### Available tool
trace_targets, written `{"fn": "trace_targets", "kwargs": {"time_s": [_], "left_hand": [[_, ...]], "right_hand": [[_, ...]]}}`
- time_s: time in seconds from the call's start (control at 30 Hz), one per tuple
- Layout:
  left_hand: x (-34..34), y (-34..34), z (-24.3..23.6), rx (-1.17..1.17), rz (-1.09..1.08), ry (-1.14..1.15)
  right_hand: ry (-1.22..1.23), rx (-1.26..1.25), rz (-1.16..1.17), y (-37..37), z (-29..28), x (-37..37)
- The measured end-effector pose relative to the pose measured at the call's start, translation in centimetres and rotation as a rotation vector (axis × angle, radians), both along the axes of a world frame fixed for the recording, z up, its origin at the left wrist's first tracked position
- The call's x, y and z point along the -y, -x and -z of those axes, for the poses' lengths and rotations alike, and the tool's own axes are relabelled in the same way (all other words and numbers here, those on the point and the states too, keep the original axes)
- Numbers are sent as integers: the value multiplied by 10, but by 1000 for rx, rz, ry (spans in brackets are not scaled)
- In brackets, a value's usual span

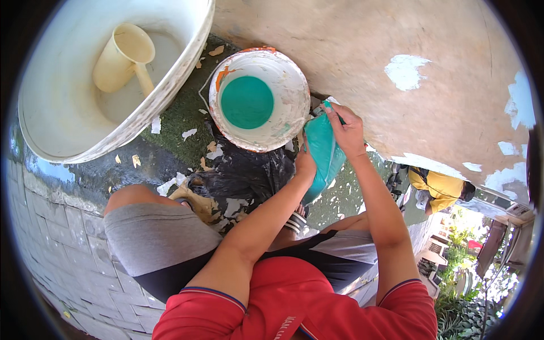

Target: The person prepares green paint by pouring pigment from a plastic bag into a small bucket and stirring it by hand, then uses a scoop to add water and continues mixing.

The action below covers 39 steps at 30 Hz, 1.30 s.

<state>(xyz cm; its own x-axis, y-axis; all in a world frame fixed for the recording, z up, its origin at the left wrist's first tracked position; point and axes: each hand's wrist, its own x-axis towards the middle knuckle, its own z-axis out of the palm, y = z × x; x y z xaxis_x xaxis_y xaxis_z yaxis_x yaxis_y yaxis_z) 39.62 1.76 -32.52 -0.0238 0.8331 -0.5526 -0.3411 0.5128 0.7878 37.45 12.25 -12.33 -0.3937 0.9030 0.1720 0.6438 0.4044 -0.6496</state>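
An outdoor paved spot beside a building: grey rectangular paving blocks (79, 243), a white-patched beige wall (345, 51), sunlit green leafy plants (473, 318).

The left hand (306, 164) has most of its fingers hidden behind the green plastic bag (326, 150), while the left forearm (258, 221) covers part of the black plastic (246, 173) and leaves only some of a striped sandal (294, 222) showing. The large white tub (51, 96) runs off the upper edge, the red shirt (294, 289) off the lower — and the distant person in yellow (442, 190) is too small for any handwork to be told.
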Motion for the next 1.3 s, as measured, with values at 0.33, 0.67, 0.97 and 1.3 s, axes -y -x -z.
{"fn": "trace_targets", "kwargs": {"time_s": [0.33, 0.67, 0.97, 1.3], "left_hand": [[-7, 47, -60, -44, -11, 401], [-9, 65, -70, -236, 59, 233], [12, 35, -101, -839, 69, -132], [-27, 48, -109, -673, -130, -693]], "right_hand": [[133, -58, 155, -66, 43, 14], [273, -55, 222, -77, 21, 26], [303, 61, 206, -120, 16, 25], [199, -69, 103, -110, 34, 26]]}}
